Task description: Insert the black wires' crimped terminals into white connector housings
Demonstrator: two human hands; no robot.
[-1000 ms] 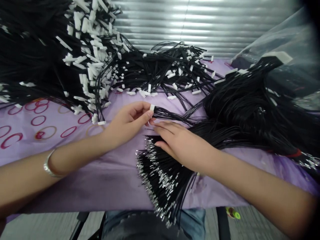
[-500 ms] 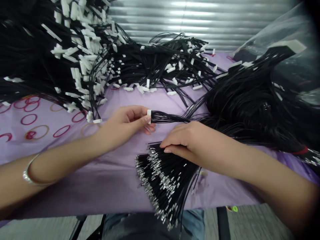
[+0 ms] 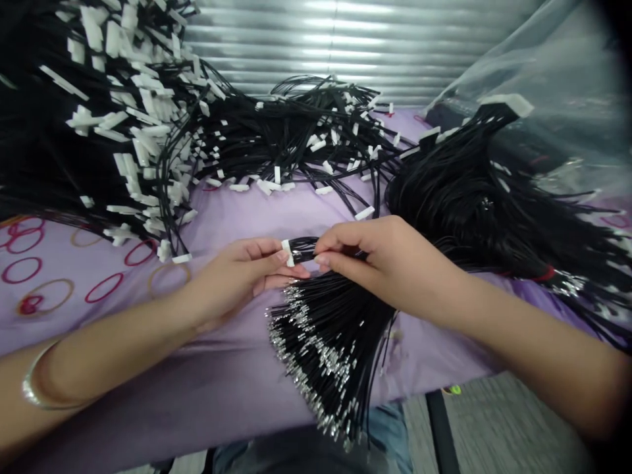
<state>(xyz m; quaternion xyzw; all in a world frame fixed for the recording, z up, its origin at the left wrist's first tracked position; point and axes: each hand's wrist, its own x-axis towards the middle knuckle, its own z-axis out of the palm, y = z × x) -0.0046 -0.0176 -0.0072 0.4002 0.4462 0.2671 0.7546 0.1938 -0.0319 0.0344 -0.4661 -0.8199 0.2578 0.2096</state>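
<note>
Pinching white connector (image 3: 287, 252) in left hand (image 3: 241, 273); right hand (image 3: 390, 260) fingertips closed on its black wires (image 3: 303, 249), wire mostly hidden under fingers.

We see a desk (image 3: 232, 375) under a purple cloth (image 3: 316, 207) printed with red and tan rings (image 3: 105, 288). On it lie a heap of black wires with white connectors (image 3: 99, 145) far left, a looser pile (image 3: 306, 141) far middle, a thick black bundle (image 3: 474, 204) at the right, a clear plastic bag (image 3: 543, 92) behind it, and a fan of metal-tipped wires (image 3: 326, 342) overhanging the near edge
</note>
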